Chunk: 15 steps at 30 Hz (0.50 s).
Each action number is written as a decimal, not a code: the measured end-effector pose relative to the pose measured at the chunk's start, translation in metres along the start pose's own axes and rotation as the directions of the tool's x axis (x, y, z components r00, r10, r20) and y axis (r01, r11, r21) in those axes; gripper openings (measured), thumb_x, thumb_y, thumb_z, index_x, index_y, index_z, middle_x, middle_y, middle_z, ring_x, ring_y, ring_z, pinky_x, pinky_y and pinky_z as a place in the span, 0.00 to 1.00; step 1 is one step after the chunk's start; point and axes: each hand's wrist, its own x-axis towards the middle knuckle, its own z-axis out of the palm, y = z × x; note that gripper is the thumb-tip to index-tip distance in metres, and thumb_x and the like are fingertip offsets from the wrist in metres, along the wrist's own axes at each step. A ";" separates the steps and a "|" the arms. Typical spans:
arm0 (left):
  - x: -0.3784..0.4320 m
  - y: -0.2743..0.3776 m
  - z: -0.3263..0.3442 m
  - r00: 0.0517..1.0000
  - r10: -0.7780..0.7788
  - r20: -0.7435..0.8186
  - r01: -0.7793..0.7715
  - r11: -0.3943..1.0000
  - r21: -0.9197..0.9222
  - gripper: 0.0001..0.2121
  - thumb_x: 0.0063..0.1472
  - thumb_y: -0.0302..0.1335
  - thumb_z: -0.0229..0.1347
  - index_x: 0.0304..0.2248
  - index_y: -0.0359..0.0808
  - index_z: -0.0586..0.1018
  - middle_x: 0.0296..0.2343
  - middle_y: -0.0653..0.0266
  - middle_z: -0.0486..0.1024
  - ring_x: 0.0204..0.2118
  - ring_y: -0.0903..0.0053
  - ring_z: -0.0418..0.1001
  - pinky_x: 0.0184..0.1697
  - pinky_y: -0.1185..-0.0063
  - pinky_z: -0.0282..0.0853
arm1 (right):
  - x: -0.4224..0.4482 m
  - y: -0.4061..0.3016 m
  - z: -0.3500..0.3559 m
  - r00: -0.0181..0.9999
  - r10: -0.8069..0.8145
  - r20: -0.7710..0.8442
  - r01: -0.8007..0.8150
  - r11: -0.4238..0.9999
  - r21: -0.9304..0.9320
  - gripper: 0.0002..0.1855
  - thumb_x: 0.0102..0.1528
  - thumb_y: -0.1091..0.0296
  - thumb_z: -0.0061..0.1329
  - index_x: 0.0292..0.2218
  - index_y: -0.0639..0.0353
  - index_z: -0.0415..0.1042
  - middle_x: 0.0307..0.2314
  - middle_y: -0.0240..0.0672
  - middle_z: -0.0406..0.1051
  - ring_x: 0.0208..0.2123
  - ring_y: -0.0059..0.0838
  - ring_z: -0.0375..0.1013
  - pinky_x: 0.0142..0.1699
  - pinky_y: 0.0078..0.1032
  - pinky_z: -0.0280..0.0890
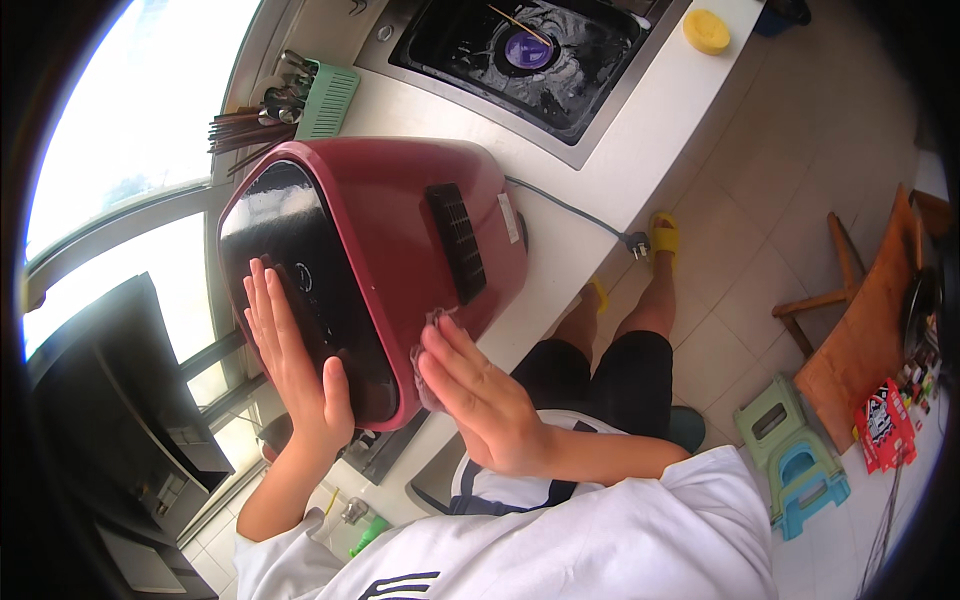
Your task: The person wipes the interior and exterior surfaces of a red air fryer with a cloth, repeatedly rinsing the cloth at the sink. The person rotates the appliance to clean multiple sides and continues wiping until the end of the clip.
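A dark red countertop appliance (390,210), apparently an air fryer, stands tilted in the view on the white counter. Its glossy black panel (292,202) bears a round mark. My left hand (289,352) lies flat against this panel, fingers together and thumb apart, with nothing in it. Under the fingers of my right hand (487,405), a greyish crumpled cloth (426,382) is pressed to the red housing beside the panel's edge. Fingers cover most of the cloth. A black vent grille (456,244) is set into the housing above that hand.
A power cord ends in a loose plug (637,244) at the counter's edge. Beyond lies a black sink (600,82) with a purple drain piece and a stick. A yellow sponge (706,32) rests on the counter. A green cutlery basket (330,101) stands near the window. Stools (791,442) are on the floor.
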 end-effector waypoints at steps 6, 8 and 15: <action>0.008 0.000 0.001 1.000 -0.006 0.022 0.006 1.000 0.006 0.38 0.63 0.49 0.36 0.63 0.28 0.49 0.63 0.45 0.45 0.67 0.51 0.39 0.66 0.58 0.30 | 0.125 0.047 -0.012 0.984 -0.091 -0.154 0.083 0.995 -0.057 0.26 0.57 0.84 0.38 0.57 0.71 0.60 0.55 0.56 0.61 0.58 0.51 0.61 0.61 0.34 0.58; 0.010 0.001 0.004 1.000 -0.002 0.025 0.002 1.000 -0.002 0.38 0.63 0.50 0.35 0.63 0.28 0.49 0.64 0.45 0.45 0.67 0.51 0.39 0.66 0.58 0.30 | 0.171 0.076 -0.009 0.983 -0.071 -0.171 0.085 0.993 0.081 0.17 0.59 0.78 0.39 0.48 0.74 0.69 0.46 0.54 0.71 0.50 0.49 0.70 0.57 0.31 0.63; 0.009 0.002 0.001 0.999 -0.019 0.028 0.019 1.000 -0.005 0.40 0.62 0.51 0.34 0.63 0.25 0.48 0.63 0.41 0.43 0.67 0.49 0.38 0.66 0.57 0.30 | 0.139 0.212 -0.049 0.918 0.373 0.135 -0.385 0.920 0.079 0.18 0.59 0.77 0.35 0.48 0.70 0.71 0.43 0.48 0.74 0.47 0.37 0.72 0.56 0.25 0.62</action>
